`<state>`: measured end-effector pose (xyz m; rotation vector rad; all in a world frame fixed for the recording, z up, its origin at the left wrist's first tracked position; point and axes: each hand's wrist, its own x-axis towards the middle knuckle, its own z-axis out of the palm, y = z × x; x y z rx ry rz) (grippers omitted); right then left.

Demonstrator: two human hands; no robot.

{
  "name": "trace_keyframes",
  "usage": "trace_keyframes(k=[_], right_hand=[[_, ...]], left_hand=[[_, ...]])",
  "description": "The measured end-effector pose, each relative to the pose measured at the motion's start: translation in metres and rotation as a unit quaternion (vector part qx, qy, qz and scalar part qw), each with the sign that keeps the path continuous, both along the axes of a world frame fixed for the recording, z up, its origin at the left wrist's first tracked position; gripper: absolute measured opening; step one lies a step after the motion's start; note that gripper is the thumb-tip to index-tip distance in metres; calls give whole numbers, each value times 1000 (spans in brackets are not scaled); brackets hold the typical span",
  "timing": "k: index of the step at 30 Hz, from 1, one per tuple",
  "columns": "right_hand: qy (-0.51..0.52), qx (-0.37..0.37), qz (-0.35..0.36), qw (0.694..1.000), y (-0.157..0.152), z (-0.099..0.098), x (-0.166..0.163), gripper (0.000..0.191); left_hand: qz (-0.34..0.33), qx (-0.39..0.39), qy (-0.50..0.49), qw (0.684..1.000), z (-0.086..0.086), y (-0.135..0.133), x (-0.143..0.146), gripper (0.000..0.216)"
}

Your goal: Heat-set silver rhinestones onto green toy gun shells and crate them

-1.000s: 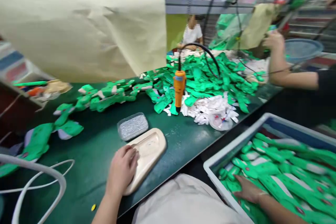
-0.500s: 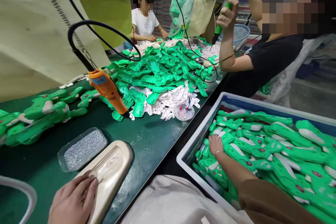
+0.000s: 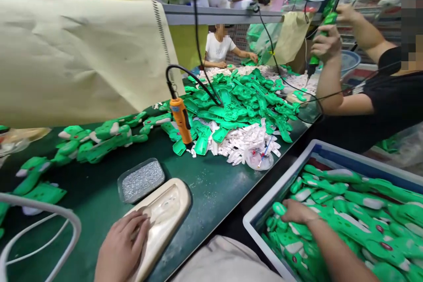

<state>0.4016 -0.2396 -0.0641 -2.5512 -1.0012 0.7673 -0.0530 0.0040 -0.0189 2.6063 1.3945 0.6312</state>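
My left hand (image 3: 124,244) lies over the near part of a cream-coloured holding block (image 3: 183,194) with a long hollow in it. Its fingers are curled and pressed together; whatever they might hold is hidden. Beside the block stands a clear tray of small silvery screws (image 3: 142,180). My right hand (image 3: 299,212) reaches into a white-rimmed bin (image 3: 261,211), its fingers closed at the rounded end of a green plastic piece (image 3: 279,208). Similar green-and-white pieces (image 3: 366,224) fill the bin around it.
An orange electric screwdriver (image 3: 180,119) hangs over the table by a black cable. Behind it are heaped green shells (image 3: 231,97), white parts (image 3: 236,141) and a small dish with a brush (image 3: 259,158). Assembled pieces line the left. Co-workers sit at the back and right, one holding a green screwdriver (image 3: 325,31).
The view has swung left, so things appear farther right. My right hand has closed at a green piece in the bin. My left hand stays on the block.
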Motion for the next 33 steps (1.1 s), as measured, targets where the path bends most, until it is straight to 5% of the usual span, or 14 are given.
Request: trace_keyframes(k=[2, 5, 7, 9, 11, 13, 16, 18, 21, 25, 27, 31, 33], right_hand=[[98, 21, 8, 995, -10, 38, 7, 24], [235, 163, 12, 958, -10, 98, 2, 34], [339, 283, 35, 897, 9, 130, -19, 46], [420, 419, 68, 802, 43, 148, -53, 51], [450, 522, 99, 717, 82, 152, -95, 51], [431, 586, 120, 676, 116, 144, -139, 48], [310, 631, 208, 680, 141, 124, -191, 43], [216, 612, 366, 667, 144, 111, -210, 51], [103, 572, 522, 624, 145, 99, -214, 64], [-19, 496, 518, 696, 168, 93, -201, 67], [-27, 433, 556, 709, 183, 85, -199, 68], [-23, 347, 573, 742, 196, 61, -200, 57], [-42, 323, 564, 759, 193, 52, -201, 56]], left_hand=[[46, -41, -14, 998, 7, -3, 1, 40], [64, -105, -91, 988, 24, -12, 16, 41], [22, -160, -166, 973, 37, -21, 34, 41], [-36, -240, -234, 941, 48, -32, 57, 41], [-72, -337, -324, 881, 57, -43, 78, 62], [-66, -442, -427, 786, 62, -51, 92, 84], [-8, -568, -536, 624, 67, -54, 93, 85], [40, -586, -570, 575, 69, -51, 81, 77], [55, -559, -553, 616, 71, -36, 49, 72], [-50, -580, -374, 722, 71, -5, 8, 66], [-79, -553, -277, 782, 69, 8, 1, 58], [-22, -306, -121, 944, 55, 3, 9, 44], [-14, -173, -63, 983, 40, -17, 16, 43]])
